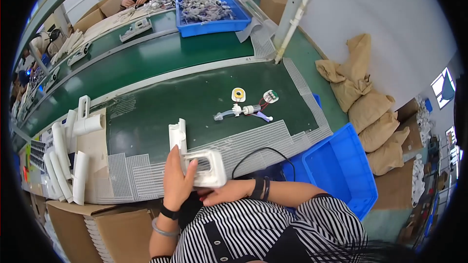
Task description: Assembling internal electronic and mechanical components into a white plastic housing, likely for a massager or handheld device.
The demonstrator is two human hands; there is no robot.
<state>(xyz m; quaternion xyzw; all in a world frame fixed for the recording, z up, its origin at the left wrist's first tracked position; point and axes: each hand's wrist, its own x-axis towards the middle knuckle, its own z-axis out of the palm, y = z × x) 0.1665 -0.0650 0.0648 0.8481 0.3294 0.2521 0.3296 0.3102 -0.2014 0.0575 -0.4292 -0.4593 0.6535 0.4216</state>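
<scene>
Both hands grip the white housing [202,165]: left hand [176,178] clasping its side; right hand [219,196] cupping beneath; fitting stage, I'd judge; next needs the motor piece [246,110]

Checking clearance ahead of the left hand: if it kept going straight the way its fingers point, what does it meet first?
The left hand points up-table, fingers on the white plastic housing both hands hold. Past that, bare green mat, as far as this view shows; depth is unclear.

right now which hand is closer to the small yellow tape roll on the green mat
Left. The left hand grips the white plastic housing below the yellow tape roll; the right hand sits lower still, under the housing, farther from the roll.
</scene>
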